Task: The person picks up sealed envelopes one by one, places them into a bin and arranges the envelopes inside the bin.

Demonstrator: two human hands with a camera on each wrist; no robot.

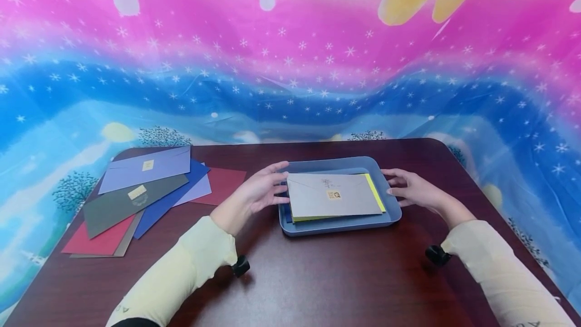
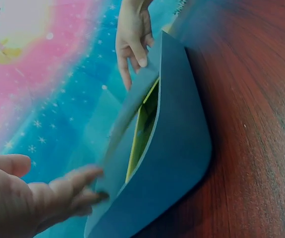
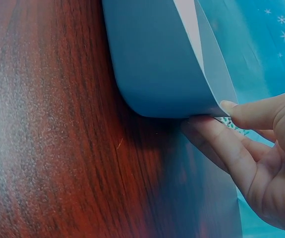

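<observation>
- Tray [image 1: 342, 227], blue-grey: one, flat on the table [image 1: 317, 281]; long axis left to right, right end slightly farther off.
- Envelopes in tray: grey [image 1: 349, 206], one, uppermost, sticker side up, long axis along the tray's; yellow [image 1: 377, 195], beneath it, showing at the edges, count unclear.
- Left hand [image 1: 254, 191]: one, at the tray's left end; fingers extended and spread wide, holding nothing; whether they touch the rim cannot be told.
- Right hand [image 1: 419, 195]: one, at the tray's right end; thumb and fingers apart, tips against the end wall.
- Loose envelopes: seven visible, fanned and overlapping, well left of the tray; two lavender [image 1: 170, 163], one each dark grey [image 1: 109, 213], blue [image 1: 156, 216], dark red [image 1: 227, 183], red [image 1: 100, 238], brown [image 1: 129, 240].
- Backdrop [image 1: 290, 54], snowflake-printed: one, behind the tray.
</observation>
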